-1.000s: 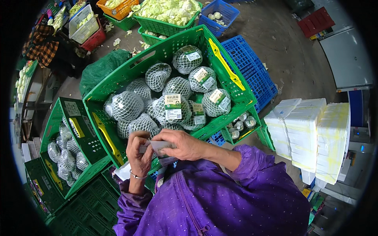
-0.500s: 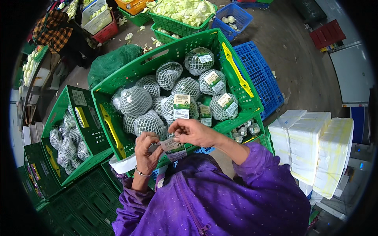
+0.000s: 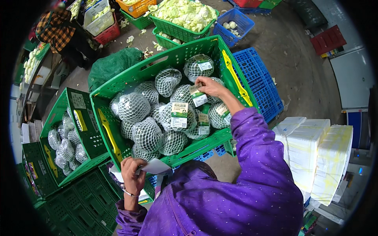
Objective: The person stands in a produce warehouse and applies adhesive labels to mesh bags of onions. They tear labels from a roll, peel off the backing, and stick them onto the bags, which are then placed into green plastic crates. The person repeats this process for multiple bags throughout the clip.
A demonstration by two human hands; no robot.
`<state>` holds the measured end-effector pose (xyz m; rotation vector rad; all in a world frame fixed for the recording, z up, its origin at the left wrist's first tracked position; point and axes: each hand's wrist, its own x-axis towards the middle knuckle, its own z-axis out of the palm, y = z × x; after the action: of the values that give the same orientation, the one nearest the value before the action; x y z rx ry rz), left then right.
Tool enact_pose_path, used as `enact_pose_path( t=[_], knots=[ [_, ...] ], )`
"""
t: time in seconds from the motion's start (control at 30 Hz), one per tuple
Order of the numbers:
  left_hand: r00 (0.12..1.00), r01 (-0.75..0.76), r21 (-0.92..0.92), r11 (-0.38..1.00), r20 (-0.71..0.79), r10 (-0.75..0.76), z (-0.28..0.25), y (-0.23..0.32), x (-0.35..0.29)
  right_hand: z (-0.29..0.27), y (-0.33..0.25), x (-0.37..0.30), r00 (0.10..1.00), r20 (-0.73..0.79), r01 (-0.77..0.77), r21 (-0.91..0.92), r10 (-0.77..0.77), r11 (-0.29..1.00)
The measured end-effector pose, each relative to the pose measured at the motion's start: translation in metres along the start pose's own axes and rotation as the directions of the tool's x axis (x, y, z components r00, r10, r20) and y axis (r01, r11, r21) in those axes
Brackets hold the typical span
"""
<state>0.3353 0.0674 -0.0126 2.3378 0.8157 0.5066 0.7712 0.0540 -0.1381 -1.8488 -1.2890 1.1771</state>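
Observation:
A large green plastic crate in front of me is filled with round produce in white foam nets; what lies inside the nets I cannot make out. Several pieces bear a beige and green label. Over the crate's right half, my right hand pinches another label by its upper edge, against or just above the netted pieces. My left hand is closed on a white strip of label backing outside the crate's near left corner.
To the left, a smaller green crate holds more netted produce. A green mesh sack and a crate of cabbage leaves lie beyond. On the right are blue crates and white foam boxes. A person in a checked shirt stands far left.
My right hand has taken the label off the strip and carried it up and right, over the produce. My left hand has moved down and left with the backing strip.

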Motion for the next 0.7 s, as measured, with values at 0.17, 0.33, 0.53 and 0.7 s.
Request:
enact_pose_path(
  t=[0.17, 0.33, 0.53, 0.7],
  knots=[
    [0.995, -0.053, 0.021, 0.998, -0.089, 0.055, 0.000, 0.020, 0.003, 0.030, 0.030, 0.033, 0.998, 0.013, 0.055, -0.062, -0.055, 0.997],
    [0.972, -0.202, 0.145, 0.969, -0.094, 0.216, -0.012, 0.036, 0.029, 0.050, 0.013, 0.014, 0.983, -0.179, -0.012, -0.299, -0.044, 0.954],
    [0.975, 0.124, -0.365, 0.923, -0.127, -0.181, 0.006, 0.014, 0.041, 0.063, -0.111, -0.047, 0.981, 0.080, 0.141, 0.338, -0.177, 0.931],
    [0.899, 0.313, -0.481, 0.819, -0.129, -0.419, 0.014, -0.006, 0.045, 0.123, -0.180, -0.087, 0.882, 0.181, 0.321, 0.445, -0.435, 0.836]
  ],
)
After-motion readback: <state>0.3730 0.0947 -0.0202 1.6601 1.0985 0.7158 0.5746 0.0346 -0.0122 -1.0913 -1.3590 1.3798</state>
